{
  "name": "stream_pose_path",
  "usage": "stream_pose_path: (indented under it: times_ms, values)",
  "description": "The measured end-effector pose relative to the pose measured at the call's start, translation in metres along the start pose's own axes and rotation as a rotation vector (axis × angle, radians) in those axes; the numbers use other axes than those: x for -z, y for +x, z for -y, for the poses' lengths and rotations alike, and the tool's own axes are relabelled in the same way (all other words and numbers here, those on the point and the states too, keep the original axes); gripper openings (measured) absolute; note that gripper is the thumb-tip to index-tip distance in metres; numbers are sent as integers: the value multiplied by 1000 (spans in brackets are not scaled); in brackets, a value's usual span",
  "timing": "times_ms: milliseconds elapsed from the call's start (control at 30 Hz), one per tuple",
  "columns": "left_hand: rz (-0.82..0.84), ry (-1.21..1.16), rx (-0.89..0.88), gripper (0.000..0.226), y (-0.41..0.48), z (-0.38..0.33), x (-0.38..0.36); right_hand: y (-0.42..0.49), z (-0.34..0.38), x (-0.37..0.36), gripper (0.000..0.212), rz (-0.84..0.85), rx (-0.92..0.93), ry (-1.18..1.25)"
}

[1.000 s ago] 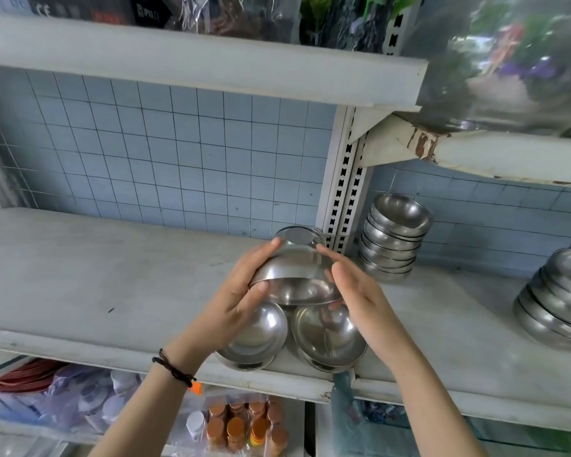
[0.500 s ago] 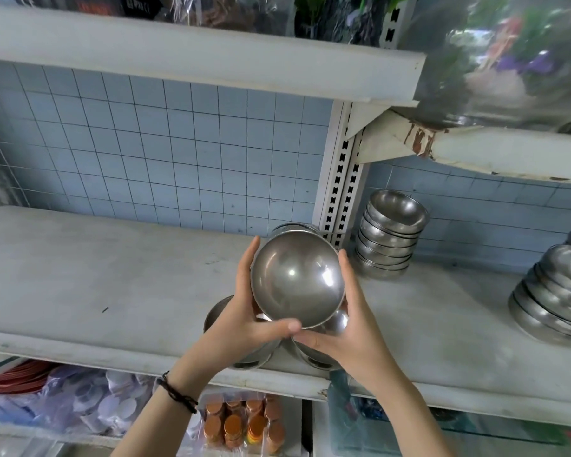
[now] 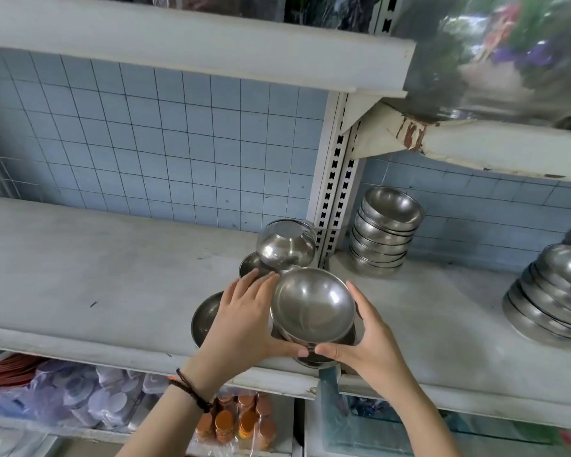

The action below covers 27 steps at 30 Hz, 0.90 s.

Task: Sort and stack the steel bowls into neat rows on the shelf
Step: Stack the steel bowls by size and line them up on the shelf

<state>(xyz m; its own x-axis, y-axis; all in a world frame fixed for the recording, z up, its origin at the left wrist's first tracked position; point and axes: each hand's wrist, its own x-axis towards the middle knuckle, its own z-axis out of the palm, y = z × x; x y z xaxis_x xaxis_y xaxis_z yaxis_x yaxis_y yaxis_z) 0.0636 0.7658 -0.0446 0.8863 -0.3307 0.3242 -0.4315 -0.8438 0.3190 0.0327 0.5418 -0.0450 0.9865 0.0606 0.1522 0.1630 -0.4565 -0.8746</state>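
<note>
Blue-tiled wall (image 3: 145, 143) behind, the grey shelf (image 3: 80, 275) now has the bowl (image 3: 312, 303) mouth-up on a lower bowl (image 3: 315, 360) at its front edge, no longer raised and tilted, so it seems nested, with the left hand (image 3: 244, 321) and right hand (image 3: 373, 338) cupped round its rim, thumbs nearly meeting.

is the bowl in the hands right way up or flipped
Right way up: the bowl shows its hollow inside, held between left hand and right hand.
</note>
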Motion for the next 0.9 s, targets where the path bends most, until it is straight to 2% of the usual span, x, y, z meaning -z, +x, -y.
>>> stream_pose_path:
  times_ms: [200,333,567,767,900]
  values:
    - [87,112,40,124,1,-6,-14,-2,-19,1,100,30,-38,35]
    - [89,150,48,116,2,-9,-17,-3,-27,4,99,48,-46,78]
    - [123,153,47,118,0,-9,-19,-3,-34,4,136,136,-119,41]
    - [130,-24,99,128,7,-11,-11,2,-26,7,140,49,-124,42]
    - [56,-206,123,137,8,-7,12,7,4,11,134,7,-55,58]
